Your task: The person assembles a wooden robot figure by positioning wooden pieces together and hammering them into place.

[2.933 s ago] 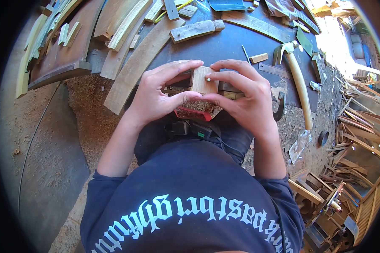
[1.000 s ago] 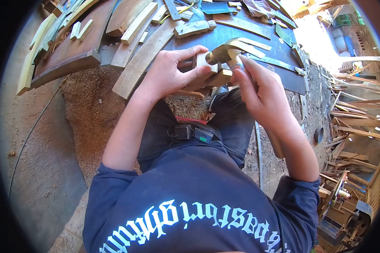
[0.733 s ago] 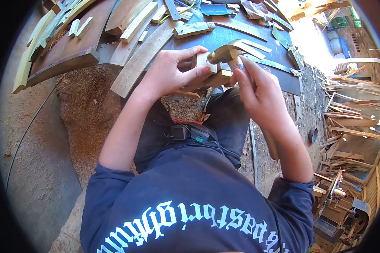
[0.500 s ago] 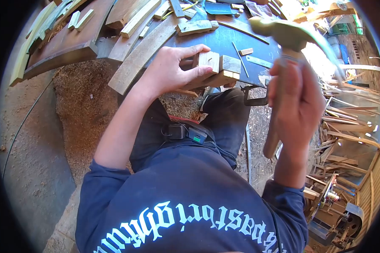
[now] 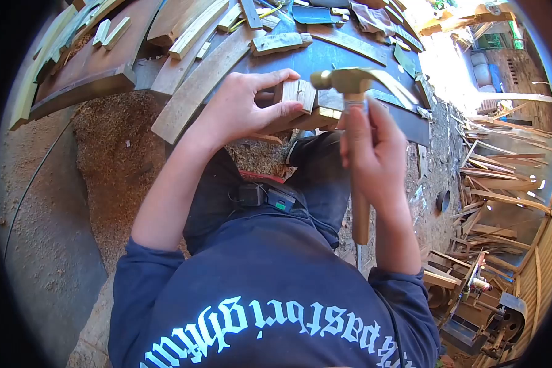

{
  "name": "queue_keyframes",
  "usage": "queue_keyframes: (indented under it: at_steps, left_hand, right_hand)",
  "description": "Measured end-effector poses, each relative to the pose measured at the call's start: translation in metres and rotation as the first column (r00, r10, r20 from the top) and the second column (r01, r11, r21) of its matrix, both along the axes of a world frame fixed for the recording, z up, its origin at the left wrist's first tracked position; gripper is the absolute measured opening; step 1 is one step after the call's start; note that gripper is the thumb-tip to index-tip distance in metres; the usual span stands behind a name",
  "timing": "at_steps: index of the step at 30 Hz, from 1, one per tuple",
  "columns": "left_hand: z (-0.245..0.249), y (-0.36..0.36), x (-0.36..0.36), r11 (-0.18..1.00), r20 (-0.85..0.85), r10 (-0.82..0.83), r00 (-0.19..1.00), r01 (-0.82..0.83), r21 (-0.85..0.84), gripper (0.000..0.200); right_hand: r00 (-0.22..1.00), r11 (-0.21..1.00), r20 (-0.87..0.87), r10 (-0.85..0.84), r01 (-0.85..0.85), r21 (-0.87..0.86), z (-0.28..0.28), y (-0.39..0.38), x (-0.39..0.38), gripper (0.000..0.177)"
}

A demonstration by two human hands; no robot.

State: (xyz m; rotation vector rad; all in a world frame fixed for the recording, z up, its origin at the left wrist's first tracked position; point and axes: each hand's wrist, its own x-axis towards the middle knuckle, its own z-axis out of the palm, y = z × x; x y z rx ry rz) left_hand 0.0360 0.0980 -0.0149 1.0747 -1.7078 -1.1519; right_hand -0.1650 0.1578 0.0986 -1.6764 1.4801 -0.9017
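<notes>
The bench [image 5: 286,64] spreads beyond the hands, its far side crowded with wood pieces and a crumpled cloth [image 5: 372,18]. A long board [image 5: 211,83] slants beside the left hand [image 5: 244,110]. The hammer [image 5: 350,81], its handle gripped in the closed fingers of the right hand [image 5: 374,150], hides part of the bench, claw pointing right. Short of the cloth lies a rough chunk [image 5: 280,43]. Smallest, the block [image 5: 299,95] sits at the bench's near edge, pinched by the left fingers, with the hammer's face near it.
</notes>
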Motion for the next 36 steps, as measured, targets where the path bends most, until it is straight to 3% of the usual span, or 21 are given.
queue_keyframes:
  at_steps: [5,9,14,18,22,25,28,36]
  left_hand:
    - [0.003,0.003,-0.002,0.999,-0.018,0.014,1.000,-0.015,-0.035,0.053]
    - [0.005,0.004,-0.005,0.999,0.008,0.019,1.000,-0.019,-0.047,0.050]
    - [0.008,0.006,-0.008,0.994,0.059,0.023,0.998,-0.016,-0.107,0.048]
    - [0.006,0.005,-0.009,0.993,0.070,0.024,0.997,-0.016,-0.114,0.048]
    - [0.012,0.007,-0.010,0.995,0.098,0.026,0.995,-0.017,-0.093,0.052]
    - [0.011,0.006,-0.012,0.983,0.175,0.053,0.983,-0.021,-0.182,0.058]
    - [0.012,0.008,-0.017,0.996,0.160,0.074,0.984,-0.065,-0.066,0.062]
    - [0.000,0.013,-0.020,0.959,0.144,0.175,0.974,-0.135,-0.251,0.063]
  right_hand:
    - [0.996,0.992,-0.029,-0.082,0.084,0.099,-0.029,-0.002,-0.013,0.022]
    - [0.990,0.991,-0.109,-0.092,0.102,0.088,-0.014,0.009,-0.008,0.022]
    - [0.992,0.965,0.112,-0.049,0.019,0.261,-0.025,0.013,-0.027,0.024]
    - [0.949,0.924,0.283,-0.137,0.020,0.382,-0.025,0.005,-0.027,0.025]
    - [0.944,0.921,0.315,-0.101,-0.032,0.389,-0.029,0.000,-0.036,0.027]
    - [0.945,0.915,0.314,-0.094,-0.042,0.401,-0.029,-0.003,-0.039,0.027]
    - [0.944,0.909,0.310,-0.116,-0.025,0.416,-0.036,-0.009,-0.040,0.026]
    - [0.965,0.942,0.254,-0.062,-0.028,0.335,-0.029,-0.006,-0.033,0.027]
